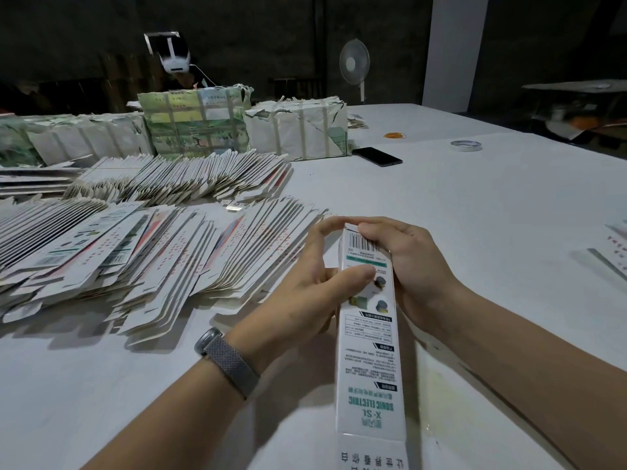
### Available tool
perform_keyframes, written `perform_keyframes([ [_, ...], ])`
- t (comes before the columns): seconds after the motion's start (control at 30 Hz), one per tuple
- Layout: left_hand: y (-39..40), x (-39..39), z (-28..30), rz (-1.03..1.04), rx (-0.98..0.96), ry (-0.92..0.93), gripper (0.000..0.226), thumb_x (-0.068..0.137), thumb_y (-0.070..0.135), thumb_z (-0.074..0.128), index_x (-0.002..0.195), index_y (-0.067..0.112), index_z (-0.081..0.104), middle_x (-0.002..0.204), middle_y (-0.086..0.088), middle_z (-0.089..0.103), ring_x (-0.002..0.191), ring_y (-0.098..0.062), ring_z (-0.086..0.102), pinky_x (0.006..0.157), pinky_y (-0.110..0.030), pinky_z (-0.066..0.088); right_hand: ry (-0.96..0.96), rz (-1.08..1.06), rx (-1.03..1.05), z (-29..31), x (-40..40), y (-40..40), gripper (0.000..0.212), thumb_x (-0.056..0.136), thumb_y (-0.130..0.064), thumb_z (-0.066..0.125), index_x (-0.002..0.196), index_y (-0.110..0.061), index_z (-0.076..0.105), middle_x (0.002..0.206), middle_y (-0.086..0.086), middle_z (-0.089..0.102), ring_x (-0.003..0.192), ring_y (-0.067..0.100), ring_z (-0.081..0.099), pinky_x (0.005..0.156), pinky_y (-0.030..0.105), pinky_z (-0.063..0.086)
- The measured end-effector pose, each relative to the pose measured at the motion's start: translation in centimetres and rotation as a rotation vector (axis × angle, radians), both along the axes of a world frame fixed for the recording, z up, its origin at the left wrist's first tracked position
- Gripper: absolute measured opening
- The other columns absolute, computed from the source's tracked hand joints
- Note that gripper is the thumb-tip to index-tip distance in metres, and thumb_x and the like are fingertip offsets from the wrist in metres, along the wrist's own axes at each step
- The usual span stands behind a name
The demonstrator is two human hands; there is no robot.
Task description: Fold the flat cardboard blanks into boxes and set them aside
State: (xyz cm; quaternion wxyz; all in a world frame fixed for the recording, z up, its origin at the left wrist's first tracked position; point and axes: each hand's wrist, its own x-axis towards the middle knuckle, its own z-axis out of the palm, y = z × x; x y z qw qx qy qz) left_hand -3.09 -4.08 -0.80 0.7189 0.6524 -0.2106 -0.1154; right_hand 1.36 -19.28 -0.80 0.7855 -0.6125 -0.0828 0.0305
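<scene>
While both hands work at the far end of the box (369, 340), I log it as already opened into a long, narrow tube, held just above the table (475, 205) and running from the hands back toward the wearer. Left hand (305, 286) grips it from the left side: thumb laid across the printed face, index finger arched over the far end. Right hand (403, 262) grips the right edge, its fingers curled over that same end near the barcode, and the two index fingertips nearly meet there. My reading is that the far end flap is being tucked shut; the near end flap (373, 452) still sticks out flat (so that closure looks undone). Heaps of flat blanks (163, 252) lie fanned out on the table to the left, with wrapped bundles (295, 130) behind them. Risks as I judge them: pressing on the end while the walls are squeezed unevenly could buckle the tube or crease a panel; a flap pushed in crooked may catch on the side tabs and bend instead of seating; the left thumb's pressure on the face could dent thin card. I cannot tell whether the far flap is fully seated, since the fingers cover it.
</scene>
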Motion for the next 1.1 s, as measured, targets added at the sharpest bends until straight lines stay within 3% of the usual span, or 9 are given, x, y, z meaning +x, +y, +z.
perform_keyframes([
  [0.13,0.08,0.26,-0.35,0.002,0.001,0.016,0.061,0.096,0.026,0.064,0.144,0.035,0.027,0.088,-0.007,0.076,0.068,-0.017,0.072,0.059,-0.024,0.056,0.058,0.018,-0.015,0.03,0.37,-0.28,0.024,0.094,-0.016,0.057,0.102,-0.011,0.078,0.105,0.028,0.07,0.081,0.034,0.067,0.079,0.05,0.053],
  [0.43,0.61,0.41,-0.94,0.024,0.1,0.043,0.091,0.087,0.029,0.064,0.156,0.046,0.009,0.114,-0.016,0.075,0.092,-0.031,0.073,0.078,-0.036,0.06,0.177,0.039,-0.032,-0.32,0.44,-0.05,0.02,0.089,-0.017,0.059,0.093,-0.013,0.078,0.094,0.017,0.07,0.085,0.032,0.063,0.084,0.049,0.048],
  [0.7,0.68,0.69,-0.9,0.05,0.069,-0.002,0.064,0.09,0.027,0.063,0.144,0.043,0.033,0.107,-0.018,0.075,0.082,-0.027,0.073,0.068,-0.034,0.058,0.209,0.085,0.031,0.18,0.53,-0.58,0.018,0.09,-0.019,0.06,0.098,-0.012,0.075,0.093,0.014,0.066,0.086,0.031,0.061,0.079,0.045,0.052],
  [0.8,0.77,0.76,-1.02,0.066,0.078,-0.012,0.058,0.09,0.029,0.063,0.14,0.045,0.037,0.108,-0.018,0.074,0.083,-0.031,0.072,0.07,-0.04,0.058,0.215,0.093,0.033,-0.08,0.42,-0.39,0.018,0.091,-0.027,0.062,0.092,-0.012,0.074,0.094,0.015,0.066,0.087,0.034,0.061,0.087,0.052,0.051],
  [0.93,0.89,0.71,-0.87,0.068,0.041,-0.017,0.048,0.091,0.028,0.062,0.131,0.046,0.043,0.105,-0.019,0.075,0.079,-0.03,0.072,0.065,-0.037,0.059,0.15,0.121,0.082,-0.29,0.29,0.03,0.026,0.091,-0.036,0.062,0.095,-0.013,0.073,0.093,0.015,0.064,0.084,0.033,0.061,0.08,0.047,0.051],
  [1.1,0.72,0.74,-0.76,0.101,0.025,-0.028,0.04,0.091,0.028,0.061,0.124,0.041,0.044,0.101,-0.026,0.074,0.075,-0.035,0.069,0.063,-0.038,0.056,0.02,0.173,0.099,-0.51,0.2,0.35,0.025,0.086,-0.026,0.059,0.108,-0.022,0.071,0.098,0.013,0.069,0.081,0.027,0.066,0.078,0.045,0.054],
])
